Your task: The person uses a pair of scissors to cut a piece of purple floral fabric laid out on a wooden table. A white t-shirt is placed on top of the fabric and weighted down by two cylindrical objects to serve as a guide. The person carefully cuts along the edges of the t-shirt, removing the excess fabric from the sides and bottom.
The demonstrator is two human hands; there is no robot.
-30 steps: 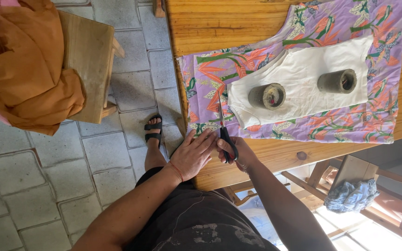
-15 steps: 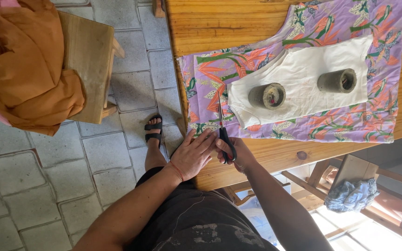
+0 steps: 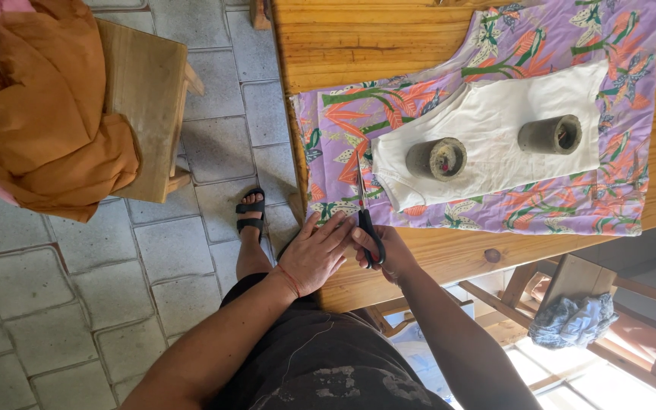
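My scissors [image 3: 366,216], blades pointing into the floral fabric [image 3: 343,144] at its near edge, are gripped in my right hand [image 3: 389,250], fingers closed through the handles; my left hand [image 3: 316,254] presses flat beside them. If the cloth shifts under the white pattern [image 3: 495,133], despite two grey cylinder weights [image 3: 436,158], my cut could wander. No packages or labels visible.

Two weights [image 3: 436,158] sit on pattern [image 3: 495,140], atop fabric [image 3: 343,121], on table [image 3: 358,38].

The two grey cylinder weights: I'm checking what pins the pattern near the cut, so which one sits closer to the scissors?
The left grey cylinder, on the white pattern piece's end nearest the scissors; the other cylinder stands farther right.
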